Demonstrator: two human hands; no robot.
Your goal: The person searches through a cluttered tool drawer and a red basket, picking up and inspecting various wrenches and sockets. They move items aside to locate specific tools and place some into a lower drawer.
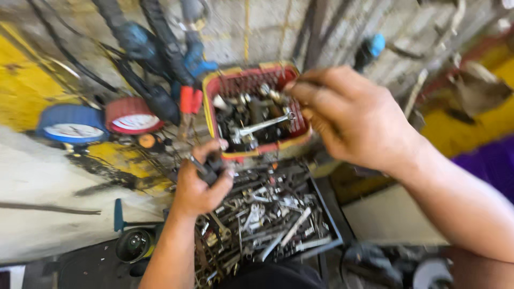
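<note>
My left hand grips a small dark tool with a metal shaft just in front of a red plastic basket full of sockets, bits and a shiny wrench. My right hand hovers over the basket's right rim with its fingers pinched together; whether they hold anything is too blurred to tell. Below both hands sits a black tray heaped with several wrenches and sockets.
A blue gauge and a red gauge with black hoses lie to the left on a yellow and grey floor. A round black lens-like part sits at lower left. A purple surface is at far right.
</note>
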